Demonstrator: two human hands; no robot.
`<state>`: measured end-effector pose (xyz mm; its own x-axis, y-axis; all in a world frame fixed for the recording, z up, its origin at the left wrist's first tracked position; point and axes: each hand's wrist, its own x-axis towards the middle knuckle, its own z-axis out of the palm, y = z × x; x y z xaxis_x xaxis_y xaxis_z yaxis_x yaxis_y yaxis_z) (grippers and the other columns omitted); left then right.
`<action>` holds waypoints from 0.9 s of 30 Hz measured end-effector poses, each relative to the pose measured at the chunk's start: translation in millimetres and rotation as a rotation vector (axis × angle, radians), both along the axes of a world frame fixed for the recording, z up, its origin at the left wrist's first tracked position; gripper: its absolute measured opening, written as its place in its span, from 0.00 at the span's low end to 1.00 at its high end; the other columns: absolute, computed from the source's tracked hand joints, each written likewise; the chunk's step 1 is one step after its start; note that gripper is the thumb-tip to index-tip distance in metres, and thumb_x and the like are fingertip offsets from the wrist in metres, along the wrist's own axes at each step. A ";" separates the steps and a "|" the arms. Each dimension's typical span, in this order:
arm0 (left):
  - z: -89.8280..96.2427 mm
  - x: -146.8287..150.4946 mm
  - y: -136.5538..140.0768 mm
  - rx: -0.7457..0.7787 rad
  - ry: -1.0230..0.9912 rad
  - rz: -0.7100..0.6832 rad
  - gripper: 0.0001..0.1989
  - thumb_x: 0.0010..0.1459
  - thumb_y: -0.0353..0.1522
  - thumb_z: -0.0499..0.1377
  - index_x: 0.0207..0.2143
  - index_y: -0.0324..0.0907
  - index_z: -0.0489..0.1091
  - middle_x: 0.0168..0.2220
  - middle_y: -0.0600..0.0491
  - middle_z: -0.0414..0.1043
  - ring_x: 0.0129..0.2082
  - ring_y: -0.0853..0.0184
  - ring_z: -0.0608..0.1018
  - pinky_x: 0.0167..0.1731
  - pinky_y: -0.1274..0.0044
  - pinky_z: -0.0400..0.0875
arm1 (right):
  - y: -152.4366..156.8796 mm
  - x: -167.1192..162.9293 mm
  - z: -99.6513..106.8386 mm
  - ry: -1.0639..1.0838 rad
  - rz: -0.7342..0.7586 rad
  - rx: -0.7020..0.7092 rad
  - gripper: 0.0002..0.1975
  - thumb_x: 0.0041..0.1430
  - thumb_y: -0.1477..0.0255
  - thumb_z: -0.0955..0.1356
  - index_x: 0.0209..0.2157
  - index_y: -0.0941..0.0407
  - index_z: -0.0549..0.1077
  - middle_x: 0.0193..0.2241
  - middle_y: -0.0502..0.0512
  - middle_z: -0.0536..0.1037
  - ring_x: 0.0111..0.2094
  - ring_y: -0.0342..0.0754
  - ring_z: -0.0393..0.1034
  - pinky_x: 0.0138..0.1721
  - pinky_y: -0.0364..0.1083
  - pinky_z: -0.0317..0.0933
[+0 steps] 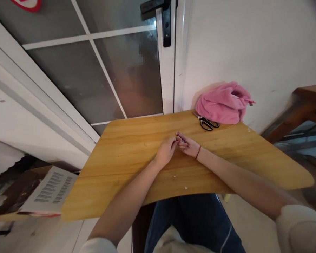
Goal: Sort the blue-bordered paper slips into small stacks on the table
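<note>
My left hand (166,151) and my right hand (189,145) meet above the middle of the wooden table (131,147), fingertips touching or nearly so. My right hand, with a thin red cord (198,152) round its wrist, is closed on a small dark bluish object (183,140). Only a sliver of that object shows between the fingers, so its kind is unclear. The fingers of my left hand are drawn together against the right fingertips, and whatever they pinch is hidden. A few tiny white bits (185,188) lie on the tabletop nearer to me.
Black-handled scissors (206,123) lie at the table's back edge beside a crumpled pink plush cloth (223,103). A glazed door (126,70) stands behind the table. At the left is a box (48,189) with printed marks; another wooden table (312,93) is at the right.
</note>
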<state>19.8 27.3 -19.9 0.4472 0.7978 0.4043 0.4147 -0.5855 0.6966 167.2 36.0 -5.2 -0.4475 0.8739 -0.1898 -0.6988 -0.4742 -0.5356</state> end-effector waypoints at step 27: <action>-4.8 -70.1 56.9 0.024 -0.293 0.577 0.16 0.63 0.35 0.50 0.21 0.41 0.61 0.24 0.55 0.62 0.29 0.68 0.66 0.34 0.77 0.60 | 62.5 0.5 57.3 -0.828 0.207 0.404 0.26 0.48 0.88 0.69 0.50 0.59 0.68 0.38 0.58 0.80 0.34 0.45 0.78 0.40 0.45 0.73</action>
<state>-50.3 84.2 -24.7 -0.1822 0.8661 0.4654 0.4621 -0.3424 0.8181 167.8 98.5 52.1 -0.4597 0.8612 -0.2167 0.0548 -0.2161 -0.9748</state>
